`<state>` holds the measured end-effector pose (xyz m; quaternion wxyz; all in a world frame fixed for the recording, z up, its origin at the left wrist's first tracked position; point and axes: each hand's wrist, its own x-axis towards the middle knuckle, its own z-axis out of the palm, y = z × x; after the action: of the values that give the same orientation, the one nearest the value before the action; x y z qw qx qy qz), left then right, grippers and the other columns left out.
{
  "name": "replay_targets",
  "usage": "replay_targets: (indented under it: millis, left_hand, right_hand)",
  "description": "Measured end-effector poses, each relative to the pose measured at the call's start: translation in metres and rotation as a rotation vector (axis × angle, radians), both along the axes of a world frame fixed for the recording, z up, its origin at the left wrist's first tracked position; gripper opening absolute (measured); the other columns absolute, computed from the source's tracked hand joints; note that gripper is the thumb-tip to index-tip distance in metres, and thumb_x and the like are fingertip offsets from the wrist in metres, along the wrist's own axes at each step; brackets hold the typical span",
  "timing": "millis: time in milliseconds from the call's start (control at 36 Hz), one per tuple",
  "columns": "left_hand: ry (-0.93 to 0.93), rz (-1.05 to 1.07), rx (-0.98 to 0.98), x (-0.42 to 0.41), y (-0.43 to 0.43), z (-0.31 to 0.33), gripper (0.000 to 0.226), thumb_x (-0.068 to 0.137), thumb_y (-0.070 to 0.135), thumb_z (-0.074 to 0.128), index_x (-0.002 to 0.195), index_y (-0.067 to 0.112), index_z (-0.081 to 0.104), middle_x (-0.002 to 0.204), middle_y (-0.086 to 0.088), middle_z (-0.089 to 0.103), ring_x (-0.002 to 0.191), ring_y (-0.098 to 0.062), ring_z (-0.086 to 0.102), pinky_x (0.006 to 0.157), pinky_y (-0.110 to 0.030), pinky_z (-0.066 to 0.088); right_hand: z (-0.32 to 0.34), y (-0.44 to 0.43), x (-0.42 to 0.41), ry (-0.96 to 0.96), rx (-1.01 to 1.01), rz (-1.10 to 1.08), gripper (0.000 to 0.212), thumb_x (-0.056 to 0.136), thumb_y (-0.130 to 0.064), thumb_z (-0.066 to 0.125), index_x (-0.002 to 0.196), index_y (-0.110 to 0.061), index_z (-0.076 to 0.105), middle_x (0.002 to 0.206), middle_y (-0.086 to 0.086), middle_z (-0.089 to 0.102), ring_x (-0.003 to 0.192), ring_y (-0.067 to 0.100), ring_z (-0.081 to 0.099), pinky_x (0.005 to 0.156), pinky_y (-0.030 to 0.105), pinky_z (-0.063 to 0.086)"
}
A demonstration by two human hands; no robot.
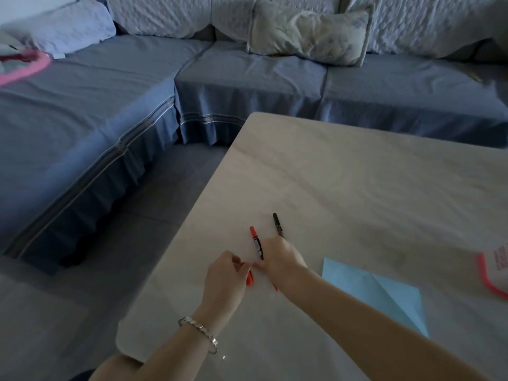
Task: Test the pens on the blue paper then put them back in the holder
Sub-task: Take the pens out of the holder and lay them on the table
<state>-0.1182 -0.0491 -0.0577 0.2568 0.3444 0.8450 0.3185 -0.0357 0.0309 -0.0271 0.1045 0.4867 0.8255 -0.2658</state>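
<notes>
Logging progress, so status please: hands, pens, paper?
Left hand pinches a red pen. Right hand grips black pen and red-capped pen. Blue paper by right forearm, nothing on it.

Pale table (357, 174) with blue paper (371, 292) and a red-rimmed object (497, 270), perhaps the holder.

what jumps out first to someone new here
Near the left edge of the table, the left hand pinches a red piece while the right hand holds a red-tipped pen and a black pen. The blue paper lies to their right.
</notes>
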Motion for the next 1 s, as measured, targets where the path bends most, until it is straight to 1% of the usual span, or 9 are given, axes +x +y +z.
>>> replay_targets:
  millis: [83,250,333,472,528,667,750,833,1000]
  left_hand:
    - [-0.013,-0.007,0.015,0.001,0.000,0.000,0.016,0.081,0.020,0.062,0.068,0.015,0.054,0.064,0.005,0.062,0.066,-0.018,0.060,0.058,-0.023,0.043]
    - [-0.018,-0.089,-0.016,0.011,0.009,0.006,0.018,0.084,0.020,0.059,0.067,0.016,0.055,0.068,0.004,0.062,0.069,-0.021,0.063,0.066,-0.030,0.048]
    - [0.051,-0.149,-0.032,0.017,0.014,0.008,0.021,0.087,0.022,0.059,0.068,0.016,0.050,0.069,0.003,0.057,0.072,-0.022,0.062,0.065,-0.028,0.043]
    - [0.221,-0.214,-0.069,0.025,0.018,0.019,0.015,0.087,0.025,0.059,0.079,0.015,0.052,0.083,-0.003,0.055,0.088,-0.027,0.058,0.072,-0.031,0.043]
    - [0.304,-0.219,-0.065,0.035,0.023,0.025,0.017,0.083,0.020,0.064,0.095,0.009,0.058,0.089,-0.010,0.054,0.091,-0.034,0.057,0.078,-0.037,0.045]
    - [0.271,-0.358,0.094,0.077,0.046,0.033,0.018,0.072,-0.002,0.071,0.089,-0.002,0.065,0.082,-0.019,0.062,0.089,-0.038,0.058,0.087,-0.042,0.039]
    - [0.130,-0.525,0.123,0.111,0.055,0.039,0.012,0.083,0.007,0.062,0.094,0.012,0.061,0.090,-0.005,0.060,0.092,-0.023,0.059,0.077,-0.023,0.035]
    - [0.208,-0.724,0.104,0.141,0.063,0.033,0.016,0.089,0.019,0.056,0.105,0.017,0.060,0.106,0.002,0.059,0.103,-0.014,0.056,0.081,-0.017,0.035]
    - [0.454,-0.868,-0.005,0.160,0.075,0.005,0.046,0.071,0.031,0.077,0.110,0.010,0.064,0.119,-0.006,0.062,0.110,-0.026,0.060,0.090,-0.035,0.047]
  right_hand:
    - [-0.002,-0.002,0.005,0.001,0.059,0.013,0.017,0.091,-0.009,0.050,0.075,-0.006,0.055,0.084,0.011,0.060,0.100,0.032,0.062,0.068,0.031,0.044]
    - [0.005,0.001,0.023,0.097,0.031,-0.076,0.032,0.093,-0.011,0.043,0.061,-0.010,0.044,0.063,0.004,0.040,0.076,0.027,0.051,0.052,0.025,0.034]
    - [0.017,0.004,0.046,0.195,0.061,-0.136,0.024,0.093,-0.019,0.042,0.092,-0.005,0.061,0.082,0.009,0.057,0.079,0.027,0.054,0.067,0.027,0.042]
    - [0.041,0.012,0.111,0.248,0.083,-0.249,0.032,0.086,-0.026,0.055,0.114,-0.012,0.060,0.099,0.011,0.071,0.095,0.028,0.064,0.083,0.031,0.052]
    - [0.054,0.019,0.146,0.234,0.149,-0.303,0.032,0.082,-0.029,0.060,0.112,-0.017,0.062,0.095,0.005,0.073,0.096,0.022,0.064,0.081,0.027,0.047]
    - [0.087,0.034,0.238,0.169,0.339,-0.489,0.026,0.080,-0.032,0.063,0.103,-0.022,0.065,0.086,-0.004,0.072,0.090,0.018,0.065,0.071,0.024,0.044]
    - [0.100,0.040,0.289,0.152,0.498,-0.581,0.023,0.080,-0.029,0.065,0.101,-0.019,0.067,0.081,-0.005,0.061,0.090,0.022,0.064,0.073,0.028,0.047]
    - [0.106,0.047,0.330,0.093,0.655,-0.634,0.025,0.082,-0.026,0.062,0.105,-0.017,0.067,0.103,0.003,0.060,0.101,0.027,0.056,0.079,0.033,0.046]
    - [0.097,0.057,0.371,-0.077,0.540,-0.662,0.032,0.082,-0.029,0.062,0.113,-0.021,0.062,0.110,0.008,0.055,0.105,0.028,0.052,0.078,0.035,0.045]
